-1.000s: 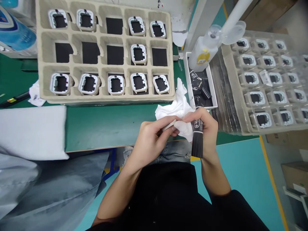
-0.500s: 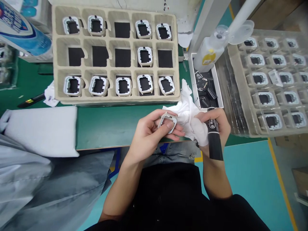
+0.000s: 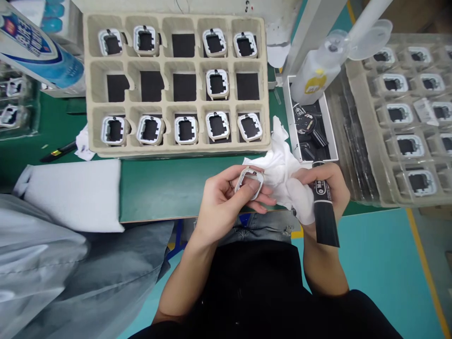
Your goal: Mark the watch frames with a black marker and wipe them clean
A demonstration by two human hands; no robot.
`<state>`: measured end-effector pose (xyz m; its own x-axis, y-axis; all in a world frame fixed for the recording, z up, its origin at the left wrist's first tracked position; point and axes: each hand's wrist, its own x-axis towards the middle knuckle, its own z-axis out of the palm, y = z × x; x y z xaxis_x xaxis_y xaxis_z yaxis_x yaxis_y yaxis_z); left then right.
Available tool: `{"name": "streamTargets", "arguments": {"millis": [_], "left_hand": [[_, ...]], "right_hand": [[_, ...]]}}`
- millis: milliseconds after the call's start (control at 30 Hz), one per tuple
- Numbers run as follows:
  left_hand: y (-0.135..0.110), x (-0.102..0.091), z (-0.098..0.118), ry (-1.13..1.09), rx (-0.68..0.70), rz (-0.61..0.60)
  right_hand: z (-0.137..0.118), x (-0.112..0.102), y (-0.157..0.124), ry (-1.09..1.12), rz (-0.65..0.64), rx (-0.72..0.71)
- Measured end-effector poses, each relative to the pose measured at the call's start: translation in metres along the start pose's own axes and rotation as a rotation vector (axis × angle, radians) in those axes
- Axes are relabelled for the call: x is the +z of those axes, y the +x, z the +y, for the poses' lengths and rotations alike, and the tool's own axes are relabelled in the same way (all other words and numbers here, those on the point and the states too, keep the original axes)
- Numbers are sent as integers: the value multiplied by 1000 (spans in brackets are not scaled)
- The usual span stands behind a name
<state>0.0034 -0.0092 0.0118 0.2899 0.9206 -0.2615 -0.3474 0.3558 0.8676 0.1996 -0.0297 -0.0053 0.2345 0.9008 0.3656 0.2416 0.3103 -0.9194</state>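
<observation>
Between thumb and fingers, my left hand [image 3: 226, 197] grips a pale watch case frame [image 3: 260, 178], tilted with its opening facing up. My right hand [image 3: 334, 186] is closed around a black marker [image 3: 325, 214] whose dark end points down toward me. White cloth [image 3: 300, 197] is bunched at the right fingertips as well, and more white cloth [image 3: 280, 155] lies on the table just beyond. Past both hands stands a beige moulded tray [image 3: 176, 149] with similar frames in many of its compartments, black pads showing in the others.
A white box [image 3: 332, 141] at the right holds a bottle [image 3: 316, 77] and small black parts. Stacked clear trays [image 3: 384, 186] of frames stand farther right. On the left are a blue spray can [image 3: 45, 52], a black cutter [image 3: 58, 153] and a person's grey-blue clothing [image 3: 70, 263].
The view has shifted a little, so most things sit farther right. My left hand has turned the watch case frame slightly; both hands keep their holds.
</observation>
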Motion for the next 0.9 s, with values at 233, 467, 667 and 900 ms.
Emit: {"name": "streamTargets", "arguments": {"millis": [233,467,667,900], "left_hand": [[2,2,-1,-44,26,-3],[2,1,-3,-8,50,-10],[5,2,-5,-42,67,-31],[5,5,-5,-100,78,3]], "right_hand": [[-9,10,1,31,88,33],[-10,17,5,225,64,-17],[-7,19,7,196,47,-108],[8,7,0,-16,79,-149]]}}
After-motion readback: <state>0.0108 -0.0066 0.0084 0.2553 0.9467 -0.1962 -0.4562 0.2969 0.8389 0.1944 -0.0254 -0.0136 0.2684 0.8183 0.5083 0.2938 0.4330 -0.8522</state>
